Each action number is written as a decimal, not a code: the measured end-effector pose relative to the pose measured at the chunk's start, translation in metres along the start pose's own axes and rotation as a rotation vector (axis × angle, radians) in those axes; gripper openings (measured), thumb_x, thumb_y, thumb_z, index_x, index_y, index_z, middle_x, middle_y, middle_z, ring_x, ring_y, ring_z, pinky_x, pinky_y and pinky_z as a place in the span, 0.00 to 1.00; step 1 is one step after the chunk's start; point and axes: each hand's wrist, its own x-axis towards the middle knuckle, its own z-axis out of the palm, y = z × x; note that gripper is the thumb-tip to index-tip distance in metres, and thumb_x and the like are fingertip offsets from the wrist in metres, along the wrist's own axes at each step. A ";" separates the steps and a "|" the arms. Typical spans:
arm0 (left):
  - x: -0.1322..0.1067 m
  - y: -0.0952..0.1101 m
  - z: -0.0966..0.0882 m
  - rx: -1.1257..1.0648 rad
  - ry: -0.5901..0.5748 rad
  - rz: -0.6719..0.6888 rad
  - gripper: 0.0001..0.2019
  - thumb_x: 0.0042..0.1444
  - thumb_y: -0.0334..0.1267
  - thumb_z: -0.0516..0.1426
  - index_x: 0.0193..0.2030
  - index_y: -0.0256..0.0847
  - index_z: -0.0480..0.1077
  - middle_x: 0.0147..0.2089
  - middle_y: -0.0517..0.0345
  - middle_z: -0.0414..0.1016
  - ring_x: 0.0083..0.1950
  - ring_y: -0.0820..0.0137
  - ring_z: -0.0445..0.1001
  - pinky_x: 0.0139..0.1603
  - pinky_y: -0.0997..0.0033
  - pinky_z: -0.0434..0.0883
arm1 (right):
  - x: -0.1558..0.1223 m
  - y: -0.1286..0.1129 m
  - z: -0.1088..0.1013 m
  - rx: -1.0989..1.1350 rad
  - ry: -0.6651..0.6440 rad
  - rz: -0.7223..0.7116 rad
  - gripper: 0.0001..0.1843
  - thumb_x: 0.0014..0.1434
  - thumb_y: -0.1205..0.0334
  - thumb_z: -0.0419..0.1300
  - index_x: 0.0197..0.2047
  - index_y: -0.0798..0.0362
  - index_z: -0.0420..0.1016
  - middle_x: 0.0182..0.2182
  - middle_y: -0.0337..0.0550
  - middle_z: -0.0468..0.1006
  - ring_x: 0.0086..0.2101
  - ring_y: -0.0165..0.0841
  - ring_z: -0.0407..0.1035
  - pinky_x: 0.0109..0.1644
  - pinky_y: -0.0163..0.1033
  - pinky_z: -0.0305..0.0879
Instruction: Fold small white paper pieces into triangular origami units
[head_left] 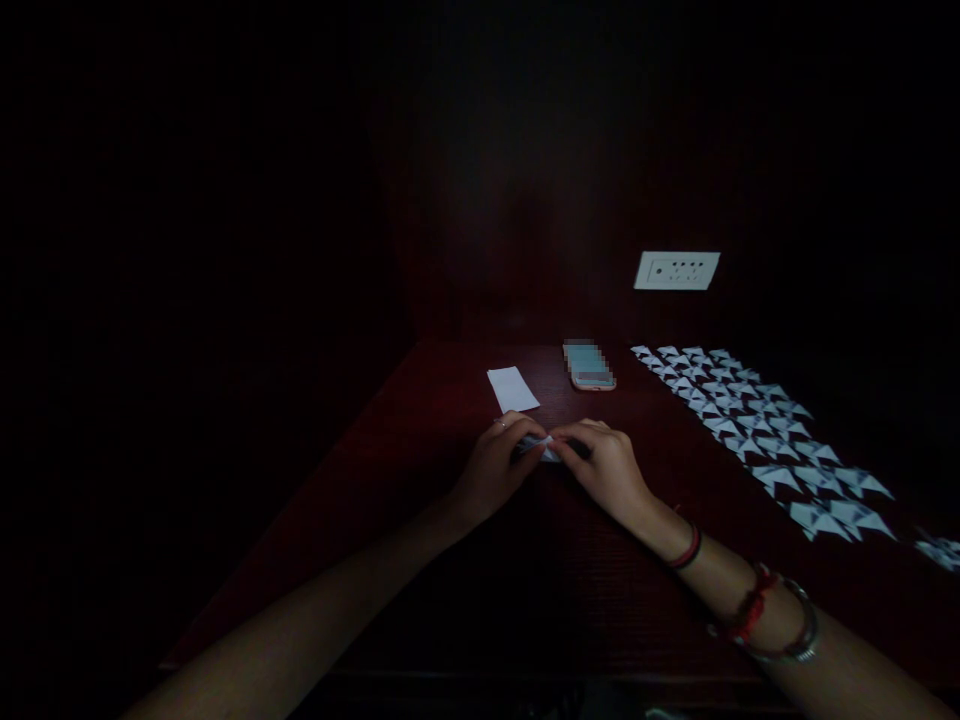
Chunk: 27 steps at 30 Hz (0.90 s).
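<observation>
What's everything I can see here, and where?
Table: 1, dark red, centre
Wall: 1, dark, behind
Socket panel: 1, white, on wall
Phone: 1, pale-teal screen, on table
Flat paper: count unclear, white, left of phone
Folded papers: dozens, white, rows at right
Paper piece: 1, white, centre
Ring: 1, pale, on left grip
Bracelets: at least 3, red, dark, silvery, right forearm
Left forearm: 1, lower left
Left grip: 1, on paper piece
Right grip: 1, on paper piece

My left hand [496, 468] and right hand [606, 465] pinch one folded paper [550, 453]; folded pieces [819, 482] lie in rows at right.
</observation>
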 end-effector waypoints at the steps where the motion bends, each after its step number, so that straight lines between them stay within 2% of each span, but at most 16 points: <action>1: 0.000 0.000 0.000 -0.006 0.009 0.006 0.04 0.53 0.31 0.50 0.35 0.41 0.64 0.36 0.60 0.64 0.38 0.72 0.64 0.40 0.70 0.62 | 0.000 0.000 0.001 0.014 0.006 0.006 0.07 0.52 0.65 0.53 0.33 0.52 0.72 0.30 0.40 0.75 0.32 0.31 0.66 0.39 0.36 0.58; 10: -0.001 0.002 0.001 -0.036 0.126 0.014 0.04 0.53 0.31 0.51 0.33 0.40 0.66 0.35 0.60 0.64 0.38 0.74 0.64 0.39 0.73 0.63 | 0.001 0.003 0.009 0.309 -0.010 0.164 0.08 0.52 0.61 0.52 0.31 0.54 0.70 0.29 0.39 0.74 0.30 0.29 0.67 0.35 0.32 0.60; 17: 0.000 0.003 0.002 -0.044 0.150 -0.009 0.04 0.53 0.31 0.50 0.32 0.40 0.65 0.37 0.59 0.63 0.40 0.73 0.64 0.41 0.72 0.63 | 0.001 0.004 0.012 0.347 -0.033 0.214 0.10 0.53 0.60 0.50 0.31 0.55 0.69 0.28 0.40 0.73 0.30 0.29 0.66 0.34 0.33 0.59; 23: 0.000 -0.001 -0.002 -0.108 0.085 -0.112 0.05 0.53 0.36 0.51 0.37 0.41 0.63 0.37 0.60 0.66 0.39 0.72 0.65 0.40 0.71 0.63 | 0.002 0.005 0.009 0.313 -0.050 0.204 0.10 0.54 0.60 0.48 0.31 0.55 0.67 0.26 0.39 0.71 0.27 0.28 0.64 0.32 0.32 0.58; 27: 0.001 -0.006 -0.003 -0.228 0.012 -0.182 0.05 0.55 0.36 0.48 0.35 0.40 0.62 0.33 0.60 0.67 0.34 0.74 0.67 0.34 0.73 0.65 | 0.002 0.009 0.010 0.300 -0.057 0.215 0.10 0.54 0.61 0.48 0.31 0.55 0.67 0.26 0.40 0.71 0.28 0.27 0.64 0.32 0.32 0.58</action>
